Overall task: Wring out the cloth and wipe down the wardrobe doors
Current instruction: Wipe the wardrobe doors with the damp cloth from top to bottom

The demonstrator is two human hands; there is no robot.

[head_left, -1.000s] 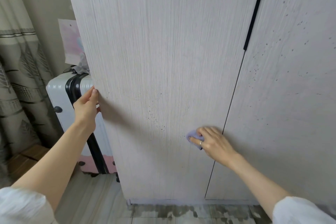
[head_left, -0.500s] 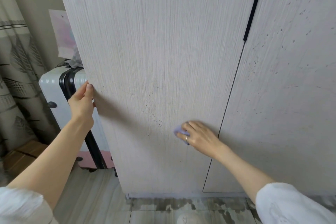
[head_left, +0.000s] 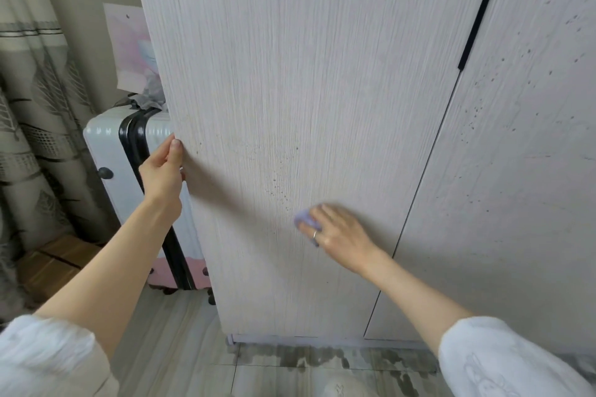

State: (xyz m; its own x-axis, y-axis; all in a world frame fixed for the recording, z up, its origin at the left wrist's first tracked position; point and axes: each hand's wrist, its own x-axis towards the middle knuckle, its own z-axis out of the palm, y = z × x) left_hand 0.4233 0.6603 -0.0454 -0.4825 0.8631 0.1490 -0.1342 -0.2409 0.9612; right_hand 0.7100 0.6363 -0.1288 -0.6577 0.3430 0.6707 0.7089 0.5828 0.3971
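The small lilac cloth [head_left: 304, 219] is soft, light and limp, so it looks best worked under a flat palm: the right hand [head_left: 338, 232] presses it with straight fingers against the left wardrobe door [head_left: 306, 90], at about five o'clock from the door's middle. The left hand [head_left: 163, 171] grips that door's outer edge at nine o'clock, thumb on its face, likely steadying the panel.
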